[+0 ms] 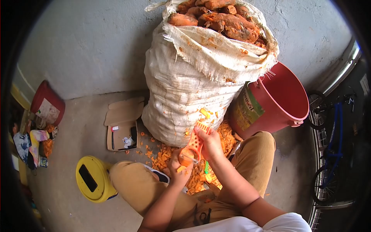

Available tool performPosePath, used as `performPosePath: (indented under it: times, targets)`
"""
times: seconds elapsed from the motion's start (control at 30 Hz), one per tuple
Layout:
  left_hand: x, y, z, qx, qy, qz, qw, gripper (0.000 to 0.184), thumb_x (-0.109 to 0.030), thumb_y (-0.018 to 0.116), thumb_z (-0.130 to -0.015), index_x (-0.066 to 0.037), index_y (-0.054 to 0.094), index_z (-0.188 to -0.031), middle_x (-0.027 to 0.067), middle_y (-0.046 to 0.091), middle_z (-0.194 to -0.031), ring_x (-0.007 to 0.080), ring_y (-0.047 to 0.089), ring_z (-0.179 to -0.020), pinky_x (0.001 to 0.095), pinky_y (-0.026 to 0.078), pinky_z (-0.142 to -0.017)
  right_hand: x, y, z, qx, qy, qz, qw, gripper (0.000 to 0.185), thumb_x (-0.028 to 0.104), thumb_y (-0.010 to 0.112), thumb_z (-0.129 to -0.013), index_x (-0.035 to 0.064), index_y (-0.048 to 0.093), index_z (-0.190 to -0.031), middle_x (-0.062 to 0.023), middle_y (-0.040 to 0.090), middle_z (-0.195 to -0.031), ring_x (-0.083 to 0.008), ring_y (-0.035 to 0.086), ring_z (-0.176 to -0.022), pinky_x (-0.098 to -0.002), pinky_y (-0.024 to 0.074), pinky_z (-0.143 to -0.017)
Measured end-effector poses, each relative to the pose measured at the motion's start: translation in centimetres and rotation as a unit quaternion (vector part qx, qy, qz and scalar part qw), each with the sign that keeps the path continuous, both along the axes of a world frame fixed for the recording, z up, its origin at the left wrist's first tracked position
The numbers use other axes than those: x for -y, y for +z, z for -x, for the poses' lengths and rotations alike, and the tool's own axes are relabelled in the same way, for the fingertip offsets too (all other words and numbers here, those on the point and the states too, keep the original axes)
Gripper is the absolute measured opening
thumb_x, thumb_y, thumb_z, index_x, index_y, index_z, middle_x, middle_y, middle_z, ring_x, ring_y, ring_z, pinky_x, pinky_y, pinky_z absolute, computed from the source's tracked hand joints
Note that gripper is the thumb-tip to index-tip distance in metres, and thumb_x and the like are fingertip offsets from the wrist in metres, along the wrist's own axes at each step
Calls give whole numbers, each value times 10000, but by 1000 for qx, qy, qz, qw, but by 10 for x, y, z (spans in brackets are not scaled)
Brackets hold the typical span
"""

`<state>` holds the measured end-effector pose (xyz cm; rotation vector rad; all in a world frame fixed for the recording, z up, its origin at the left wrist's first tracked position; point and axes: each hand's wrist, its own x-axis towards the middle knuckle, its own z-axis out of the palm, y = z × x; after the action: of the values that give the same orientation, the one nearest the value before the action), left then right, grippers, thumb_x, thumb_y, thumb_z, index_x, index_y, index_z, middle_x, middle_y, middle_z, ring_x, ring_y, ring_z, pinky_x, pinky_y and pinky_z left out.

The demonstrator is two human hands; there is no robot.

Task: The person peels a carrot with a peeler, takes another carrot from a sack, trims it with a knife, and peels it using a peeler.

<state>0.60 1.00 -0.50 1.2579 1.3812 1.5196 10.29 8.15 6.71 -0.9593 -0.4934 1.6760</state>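
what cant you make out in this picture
In the head view:
- Full shape of the orange piece in the left hand: partly covered by fingers and the orange tool in the right hand.
- Roots lower in the sack: hidden by its woven wall.
- Inside of the yellow bucket: hidden by its lid.
- Label at far left: too small to read.
- White shirt: cut off by the bottom edge.
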Motion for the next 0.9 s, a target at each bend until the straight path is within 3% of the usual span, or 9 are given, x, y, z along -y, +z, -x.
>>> performPosePath:
  times: [0.07, 0.2, 0.3, 0.43, 0.53, 0.63, 0.7, 0.77, 0.9]
  targets:
    - [4, -12, 0, -28, -4, -25, 999, 275, -20, 625, -697, 1, 494, -939, 59, 570, -851, 132, 560, -769, 249, 452, -710, 1, -11, 5, 67, -27, -31, 997, 110, 96, 543, -819, 0, 521, -867, -4, 534, -692, -67, 468, -562, -210, 397, -514]
    - [10, 6, -4, -98, 7, -47, 994, 285, -4, 635, -694, 2, 496, -943, 55, 578, -840, 127, 566, -754, 241, 455, -704, -2, -17, -1, 100, -62, -39, 992, 119, 132, 542, -822, 16, 517, -831, 4, 511, -664, -55, 426, -522, -190, 347, -471]
    - [6, 1, -10, -86, 18, -74, 993, 228, -6, 577, -689, 5, 516, -909, 70, 558, -753, 167, 553, -630, 254, 448, -596, -14, -23, -11, 111, -80, -45, 990, 131, 150, 525, -835, 24, 512, -803, 20, 466, -603, -48, 384, -486, -198, 314, -431]
    - [9, 18, -11, -29, -19, 22, 999, 267, 0, 619, -707, 3, 499, -945, 55, 575, -843, 117, 558, -748, 237, 450, -695, -22, -29, -14, 127, -86, -27, 988, 152, 165, 522, -839, 29, 492, -778, 0, 481, -599, -70, 402, -484, -222, 337, -433]
    - [7, 9, -9, -37, -24, 16, 999, 266, -19, 621, -709, 9, 496, -942, 52, 574, -834, 124, 555, -743, 248, 449, -690, -28, -39, -16, 138, -84, -18, 987, 187, 192, 517, -844, 26, 497, -762, -3, 486, -600, -72, 409, -487, -226, 341, -434]
    - [5, 13, -9, -132, -4, 33, 991, 284, -56, 640, -702, 8, 495, -937, 46, 569, -815, 132, 548, -736, 251, 442, -681, -35, -49, -20, 160, -105, -13, 981, 224, 219, 507, -850, 14, 502, -762, -14, 501, -609, -82, 449, -504, -235, 367, -436]
    - [12, 9, -3, -33, -30, 63, 997, 264, -72, 642, -693, -13, 518, -919, 67, 575, -791, 148, 553, -706, 267, 441, -656, -49, -70, -36, 207, -150, -1, 967, 244, 230, 499, -854, 2, 506, -767, -30, 515, -620, -98, 482, -516, -250, 401, -445]
    - [17, 16, 8, -1, -64, 52, 997, 255, -76, 657, -676, -19, 540, -895, 78, 581, -786, 163, 561, -706, 274, 441, -652, -82, -119, -87, 28, -281, -12, 959, 252, 235, 493, -855, -7, 503, -786, -63, 537, -648, -147, 541, -548, -286, 462, -480]
    - [8, 5, 11, 9, -25, 94, 995, 275, -65, 668, -663, -19, 549, -907, 71, 584, -801, 149, 560, -718, 260, 439, -662, -68, -84, -97, 47, -216, 13, 975, 208, 201, 431, -880, -4, 468, -883, -121, 553, -682, -231, 571, -576, -315, 486, -510]
